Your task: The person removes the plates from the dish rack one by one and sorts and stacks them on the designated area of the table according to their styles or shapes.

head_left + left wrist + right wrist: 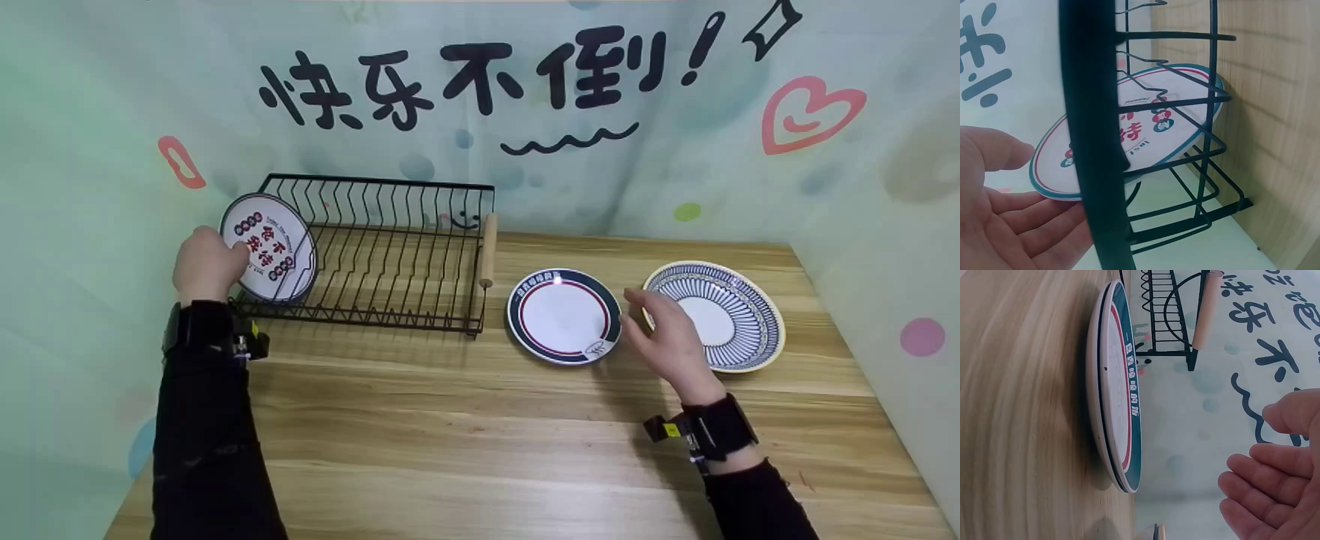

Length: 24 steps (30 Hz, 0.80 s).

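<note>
At the left end of the black wire dish rack (390,325), a white plate (279,225) with a dark rim and red lettering stands tilted in the slots. My left hand (210,266) holds its left edge. The left wrist view shows the thumb at the near rim of the plate (1179,135) and the fingers (1044,230) behind it, partly hidden. My right hand (671,341) is empty, fingers loosely extended, above the table between a green-rimmed plate (562,315) and a blue-patterned bowl (739,330). In the right wrist view, the green-rimmed plate (1120,382) shows a doubled edge, like stacked plates.
The rack has a wooden handle (488,251) on its right side. Everything stands on a wooden table (450,435). A printed cloth backdrop (525,172) with dark characters encloses the back and sides.
</note>
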Tool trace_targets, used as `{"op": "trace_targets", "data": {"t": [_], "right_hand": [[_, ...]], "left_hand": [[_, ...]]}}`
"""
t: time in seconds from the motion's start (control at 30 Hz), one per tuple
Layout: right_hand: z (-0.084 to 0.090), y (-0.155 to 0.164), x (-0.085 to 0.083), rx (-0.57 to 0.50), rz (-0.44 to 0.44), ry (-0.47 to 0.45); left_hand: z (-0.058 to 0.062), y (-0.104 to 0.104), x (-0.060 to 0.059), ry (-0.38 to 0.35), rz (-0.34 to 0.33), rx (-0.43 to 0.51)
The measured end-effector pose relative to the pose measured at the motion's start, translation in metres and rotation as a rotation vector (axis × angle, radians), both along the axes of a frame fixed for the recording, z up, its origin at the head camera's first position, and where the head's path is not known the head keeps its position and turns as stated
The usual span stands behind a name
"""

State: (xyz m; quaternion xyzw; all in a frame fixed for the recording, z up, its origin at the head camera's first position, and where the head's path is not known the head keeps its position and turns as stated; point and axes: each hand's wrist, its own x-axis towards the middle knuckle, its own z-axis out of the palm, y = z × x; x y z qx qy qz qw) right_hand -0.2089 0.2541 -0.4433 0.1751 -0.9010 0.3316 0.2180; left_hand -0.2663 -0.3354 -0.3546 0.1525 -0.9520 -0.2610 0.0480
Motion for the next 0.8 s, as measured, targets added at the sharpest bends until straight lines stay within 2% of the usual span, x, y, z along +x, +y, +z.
{"op": "trace_targets", "data": {"t": [0.23,0.53,0.8], "right_hand": [[0.0009,-0.0027,-0.0010,-0.003,0.005,0.001],[-0.0001,-0.0032,-0.0009,-0.005,0.005,-0.003],[-0.0007,-0.0053,-0.0017,-0.013,0.007,-0.019]], "left_hand": [[-0.0021,-0.0046,-0.0031,-0.005,0.004,-0.021],[-0.0054,-0.0059,-0.0085,0.003,0.047,-0.043],[-0.0080,-0.0076,-0.0087,-0.007,0.032,-0.051]]}}
